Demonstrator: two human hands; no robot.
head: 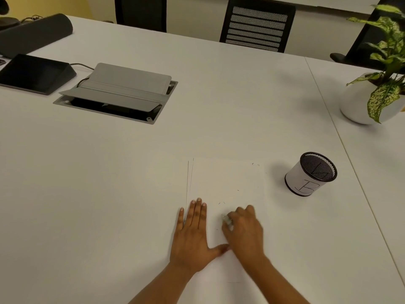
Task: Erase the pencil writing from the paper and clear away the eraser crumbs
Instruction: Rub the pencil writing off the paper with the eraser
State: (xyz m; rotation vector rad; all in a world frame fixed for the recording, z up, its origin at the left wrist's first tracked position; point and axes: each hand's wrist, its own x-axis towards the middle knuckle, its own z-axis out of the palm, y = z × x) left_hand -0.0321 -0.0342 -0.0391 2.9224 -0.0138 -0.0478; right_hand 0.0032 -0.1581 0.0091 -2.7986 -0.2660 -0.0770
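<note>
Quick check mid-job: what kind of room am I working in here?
Most likely an office meeting room. There is a large white conference table with a flip-up cable box set into it, a tabletop touch panel, and a mesh-backed office chair on the far side.

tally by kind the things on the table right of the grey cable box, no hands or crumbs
paper stack: 1
eraser, gripped in the right hand: 1
mesh pen cup: 1
potted plant: 1
total: 4
</note>
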